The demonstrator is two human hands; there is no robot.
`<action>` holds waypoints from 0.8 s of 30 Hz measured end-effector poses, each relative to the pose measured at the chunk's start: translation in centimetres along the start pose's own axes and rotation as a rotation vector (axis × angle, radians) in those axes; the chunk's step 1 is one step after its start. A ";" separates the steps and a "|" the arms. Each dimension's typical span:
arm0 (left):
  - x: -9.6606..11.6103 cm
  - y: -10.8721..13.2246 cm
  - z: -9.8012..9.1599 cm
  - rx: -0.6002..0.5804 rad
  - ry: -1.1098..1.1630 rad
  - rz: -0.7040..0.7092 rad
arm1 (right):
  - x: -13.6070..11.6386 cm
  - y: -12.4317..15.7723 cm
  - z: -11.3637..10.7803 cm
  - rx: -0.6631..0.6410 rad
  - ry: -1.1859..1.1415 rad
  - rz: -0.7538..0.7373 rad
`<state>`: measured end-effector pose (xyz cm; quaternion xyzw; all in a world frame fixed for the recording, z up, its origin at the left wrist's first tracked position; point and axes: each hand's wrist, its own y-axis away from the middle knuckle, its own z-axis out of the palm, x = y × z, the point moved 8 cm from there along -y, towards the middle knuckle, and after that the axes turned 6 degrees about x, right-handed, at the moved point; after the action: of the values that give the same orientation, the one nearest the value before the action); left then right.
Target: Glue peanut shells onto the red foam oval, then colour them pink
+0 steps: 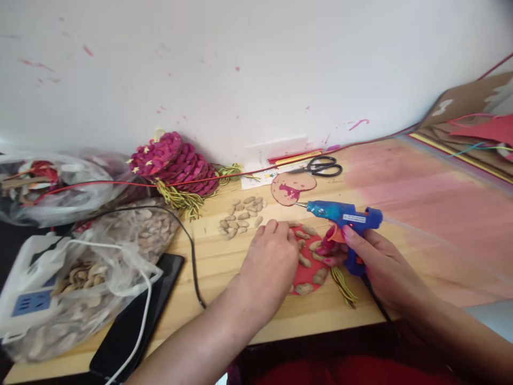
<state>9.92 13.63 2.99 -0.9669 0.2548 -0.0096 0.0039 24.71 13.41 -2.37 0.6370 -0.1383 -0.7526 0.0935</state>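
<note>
**Glue gun raised over a peanut-dotted disc**

The right hand (374, 256) gripped a blue hot-glue gun (339, 213), its nozzle pointing left and its fingers near the orange trigger. The left hand (272, 262) bent over the left edge of a red disc (309, 273), fingers curled down; whether they pinched anything could not be told. The disc lay on the near part of the worktop (224, 272), between and partly under the hands, with unshelled peanuts spaced across it and a yellow-and-dark tassel (343, 289) at its right edge. Loose peanuts (243, 216) were spread to the far left of it; a pinkish cardboard cutout (302, 182) and scissors (310, 167) lay beyond.

The step in hand appeared to be gluing peanuts onto the disc. The next move seemed to call for a steady disc, a small bead of glue and fingertips clear of the hot nozzle.
</note>
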 end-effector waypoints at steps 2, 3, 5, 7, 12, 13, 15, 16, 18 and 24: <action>0.2 0.0 0.2 0.007 -0.018 0.016 | 0.1 -0.1 -0.1 0.005 -0.007 0.001; 0.3 0.1 0.2 0.008 -0.026 0.022 | 0.2 -0.1 -0.1 0.003 -0.008 0.002; 0.4 0.1 0.4 0.003 -0.039 0.026 | 0.5 -0.3 -0.2 -0.003 -0.004 0.003; 0.5 0.1 0.4 0.000 -0.050 0.029 | 0.6 -0.3 -0.3 -0.007 0.001 0.005; 0.5 0.1 0.2 -0.002 -0.068 0.028 | 0.2 -0.1 -0.2 0.006 -0.007 0.009; 0.6 0.1 0.2 -0.010 -0.068 0.028 | 0.1 -0.1 -0.1 0.002 -0.008 0.007; 0.6 0.0 0.3 -0.026 -0.067 0.029 | 0.1 -0.1 0.0 -0.004 -0.007 0.007; 0.6 0.0 0.3 -0.028 -0.069 0.030 | 0.2 -0.1 0.0 -0.005 -0.007 0.003; 0.6 0.0 0.4 -0.031 -0.071 0.031 | 0.3 -0.4 -0.1 -0.001 -0.003 -0.014; 0.5 0.0 0.6 -0.015 -0.062 0.036 | 0.6 -0.7 -0.5 0.020 0.012 -0.038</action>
<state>10.36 13.37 2.43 -0.9620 0.2721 0.0225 0.0048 25.08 13.87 -3.26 0.6448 -0.1331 -0.7490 0.0736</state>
